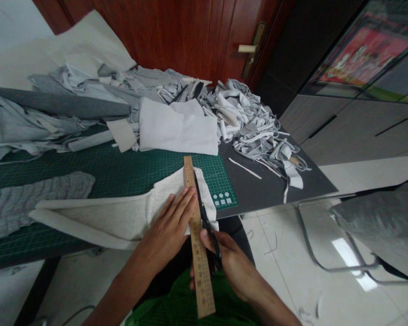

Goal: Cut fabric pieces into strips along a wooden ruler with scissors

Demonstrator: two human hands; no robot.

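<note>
A long piece of cream fabric (122, 213) lies near the table's front edge, folded, with its right end under a wooden ruler (199, 262). My left hand (172, 213) rests flat on the fabric, fingers stretched out and the fingertips touching the ruler. In my right hand (224, 253) is a pair of black-handled scissors (206, 217). Their blades lie along the ruler's right side, over the fabric. The ruler's near end sticks out past the table edge above my lap. Part of the scissor handles and some right fingers are hidden behind the ruler.
A green cutting mat (122, 170) covers much of the dark table. Grey knitted fabric (41, 199) lies at left, folded white fabric (178, 127) behind the ruler. Fabric scraps (251, 117) are heaped at back right, grey cloth (54, 108) at back left. A chair (377, 226) stands right.
</note>
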